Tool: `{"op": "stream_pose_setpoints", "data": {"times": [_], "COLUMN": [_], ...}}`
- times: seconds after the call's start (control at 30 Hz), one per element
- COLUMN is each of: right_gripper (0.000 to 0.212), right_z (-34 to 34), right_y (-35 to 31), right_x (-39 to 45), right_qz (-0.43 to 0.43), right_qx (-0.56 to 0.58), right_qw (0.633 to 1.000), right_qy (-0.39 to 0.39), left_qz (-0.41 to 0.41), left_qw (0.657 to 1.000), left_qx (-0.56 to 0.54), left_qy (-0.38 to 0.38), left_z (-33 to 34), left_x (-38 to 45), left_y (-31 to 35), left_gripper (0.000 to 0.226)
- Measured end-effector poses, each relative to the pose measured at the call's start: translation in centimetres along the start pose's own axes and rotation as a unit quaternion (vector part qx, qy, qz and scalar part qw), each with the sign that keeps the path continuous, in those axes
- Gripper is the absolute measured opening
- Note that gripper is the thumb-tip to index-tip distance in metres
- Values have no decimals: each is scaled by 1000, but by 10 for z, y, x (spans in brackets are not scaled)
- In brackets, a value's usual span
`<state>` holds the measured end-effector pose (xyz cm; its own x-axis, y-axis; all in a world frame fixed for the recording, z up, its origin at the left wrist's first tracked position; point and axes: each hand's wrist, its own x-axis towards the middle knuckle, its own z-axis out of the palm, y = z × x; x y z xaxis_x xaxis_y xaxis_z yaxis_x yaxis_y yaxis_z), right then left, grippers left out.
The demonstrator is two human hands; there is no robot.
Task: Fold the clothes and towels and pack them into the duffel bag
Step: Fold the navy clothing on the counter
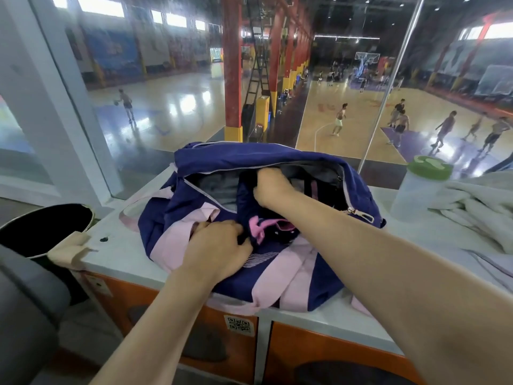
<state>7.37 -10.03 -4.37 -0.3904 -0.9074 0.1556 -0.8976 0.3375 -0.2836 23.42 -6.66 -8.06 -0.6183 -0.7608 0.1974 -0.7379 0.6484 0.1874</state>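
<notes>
My right grip (268, 187) and left grip (219, 243) clamp a dark folded garment (270, 232) into the navy-and-pink fabric duffel bag (194, 162); rushed stuffing could unfold it.

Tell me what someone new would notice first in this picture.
A navy and pink fabric duffel bag lies unzipped mid-counter; the right hand reaches inside it and the left hand grips dark clothing at its near edge. A crumpled white towel lies unpacked at right, beside a green-lidded translucent bottle.
</notes>
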Motion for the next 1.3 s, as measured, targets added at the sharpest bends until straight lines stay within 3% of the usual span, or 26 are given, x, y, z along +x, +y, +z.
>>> {"op": "stream_pose_setpoints", "data": {"times": [0.13,0.23,0.4,0.47,0.57,0.67,0.77,0.9,1.0,1.1,1.2,1.3], "right_gripper": [32,36,68,79,86,80,80,90,90,79,78,83], "right_z": [17,26,29,25,25,26,28,19,10,17,26,23], "right_y": [-6,-11,2,5,4,8,14,14,11,6,11,19], "right_x": [18,20,17,13,5,-3,-2,9,20,22,13,7], "right_qz": [34,-6,-48,-68,-97,-97,-57,-29,-21,-16,-26,-29], "right_qx": [34,66,-4,-3,2,-91,-115,-111,-91,-107,-99,-98], "right_qw": [998,998,996,995,995,991,989,978,981,984,984,983], "right_qy": [47,7,-81,-70,-19,24,-76,-176,-168,-140,-146,-155], "left_qz": [23,35,29,18,22,41,53,54,79,94,127,65], "left_qw": [999,998,995,990,982,987,992,995,978,976,983,991], "left_qx": [-33,-48,-75,-118,-153,-139,-114,72,186,198,132,79], "left_qy": [25,31,53,73,111,72,18,-46,-47,-11,16,-82], "left_z": [7,11,0,-12,-28,-36,-36,-34,-34,-27,-17,-13], "left_x": [-3,-5,-5,8,47,93,130,154,154,143,121,97], "left_y": [-6,-9,-12,-13,-20,-27,-36,-39,-31,-31,-35,-40], "left_gripper": [30,30,22,18,33,46,49,49,47,50,39,29]}}
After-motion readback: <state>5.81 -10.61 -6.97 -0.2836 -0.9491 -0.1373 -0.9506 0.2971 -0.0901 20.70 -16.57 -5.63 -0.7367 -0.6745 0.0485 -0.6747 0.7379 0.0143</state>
